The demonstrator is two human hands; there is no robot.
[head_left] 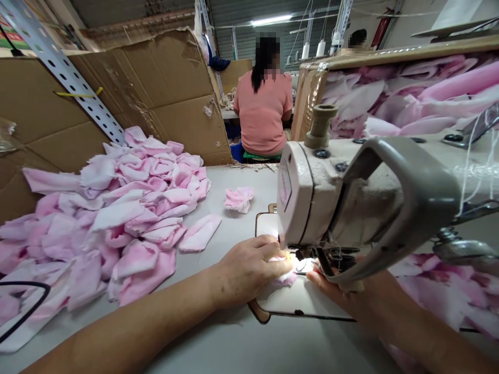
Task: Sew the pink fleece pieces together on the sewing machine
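Observation:
A pink and white fabric piece [287, 278] lies at the lit needle area of a sewing machine [366, 202]. My left hand [253, 267] is closed on this fabric, fingers bent and pressed together just left of the needle. On the other side, my right hand [339, 285] reaches under the machine's arm, a fingertip close to the presser foot. The machine head hides most of the right hand's fingers, so their grip does not show. The white needle plate [273, 306] spreads beneath both hands.
A large heap of pink and white fabric pieces [136, 208] covers the table's left. Two loose pieces lie nearer the machine, one a crumpled scrap [239, 199]. More fabric [448, 291] lies at right. Cardboard [156, 93] stands behind; a person [263, 109] sits beyond.

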